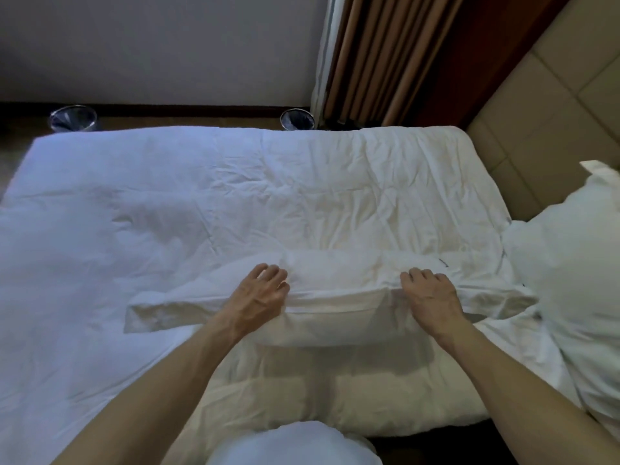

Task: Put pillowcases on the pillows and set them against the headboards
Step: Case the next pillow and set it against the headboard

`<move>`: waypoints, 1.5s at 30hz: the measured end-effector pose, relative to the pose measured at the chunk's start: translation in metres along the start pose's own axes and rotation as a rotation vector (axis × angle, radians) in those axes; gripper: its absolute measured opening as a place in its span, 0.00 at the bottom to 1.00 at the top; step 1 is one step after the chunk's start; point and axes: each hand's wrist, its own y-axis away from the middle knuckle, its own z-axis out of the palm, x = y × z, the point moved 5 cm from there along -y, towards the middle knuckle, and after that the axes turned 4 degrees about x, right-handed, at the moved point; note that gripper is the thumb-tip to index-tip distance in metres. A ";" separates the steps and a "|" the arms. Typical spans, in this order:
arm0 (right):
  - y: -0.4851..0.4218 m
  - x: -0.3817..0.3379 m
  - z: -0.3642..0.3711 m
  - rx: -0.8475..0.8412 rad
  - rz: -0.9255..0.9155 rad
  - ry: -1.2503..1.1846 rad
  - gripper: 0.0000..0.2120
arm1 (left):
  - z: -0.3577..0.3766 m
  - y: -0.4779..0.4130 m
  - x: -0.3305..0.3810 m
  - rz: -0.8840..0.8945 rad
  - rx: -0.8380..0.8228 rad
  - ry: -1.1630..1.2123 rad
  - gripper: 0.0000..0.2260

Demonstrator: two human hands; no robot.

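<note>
Landmark: bed [167, 203], covered by a white duvet.
Pillow [335, 297]: on the bed, at its near edge, directly ahead of the person.
Long axis: left to right, parallel to the bed's near edge.
Pillowcase [151, 313]: slack end trails flat off the pillow's left end; opening probably there, the white folds obscure it.
Left hand [260, 293]: grip curled over the pillow's top edge, pinching fabric.
Right hand [432, 293]: grip narrow, fingers pressed down on cloth at the same edge.
Second pillow [570, 280]: at the bed's right end, near the headboard [553, 95].
Risk: uneven pull would bunch the filling, leaving a corner empty.
Risk: loose fabric could slip from either grip.
</note>
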 end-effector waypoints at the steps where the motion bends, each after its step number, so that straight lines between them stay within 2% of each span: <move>1: -0.001 -0.002 -0.001 0.021 -0.002 -0.007 0.13 | -0.002 -0.004 0.003 0.029 -0.014 -0.036 0.02; 4: -0.004 -0.008 0.000 0.064 -0.014 -0.019 0.14 | -0.004 -0.015 0.003 0.038 -0.102 -0.121 0.03; 10: -0.016 -0.011 0.009 0.085 -0.088 -0.025 0.14 | 0.001 -0.020 0.013 -0.053 -0.342 -0.204 0.08; 14: -0.017 -0.011 0.017 0.106 -0.194 -0.104 0.17 | 0.002 -0.019 0.023 -0.152 -0.372 -0.185 0.13; 16: -0.016 -0.009 0.024 0.116 -0.247 -0.159 0.17 | -0.007 -0.018 0.033 -0.189 -0.404 -0.227 0.12; 18: -0.014 -0.005 0.035 0.114 -0.301 -0.175 0.17 | -0.014 -0.014 0.050 -0.215 -0.478 -0.244 0.06; 22: -0.010 0.010 0.052 0.091 -0.408 -0.179 0.16 | -0.023 -0.020 0.076 -0.282 -0.566 -0.280 0.10; 28: -0.006 0.038 0.043 0.142 -0.520 -0.235 0.16 | -0.051 -0.024 0.100 -0.230 -0.607 -0.426 0.06; 35: -0.011 0.073 0.014 0.247 -0.502 -0.214 0.17 | -0.072 -0.056 0.090 -0.127 -0.592 -0.506 0.08; 42: -0.052 0.112 -0.030 0.268 -0.469 -0.095 0.12 | -0.103 -0.105 0.044 -0.133 -0.352 -0.588 0.13; 45: -0.067 0.125 -0.050 0.232 -0.432 -0.081 0.09 | -0.111 -0.126 0.027 -0.141 -0.311 -0.536 0.10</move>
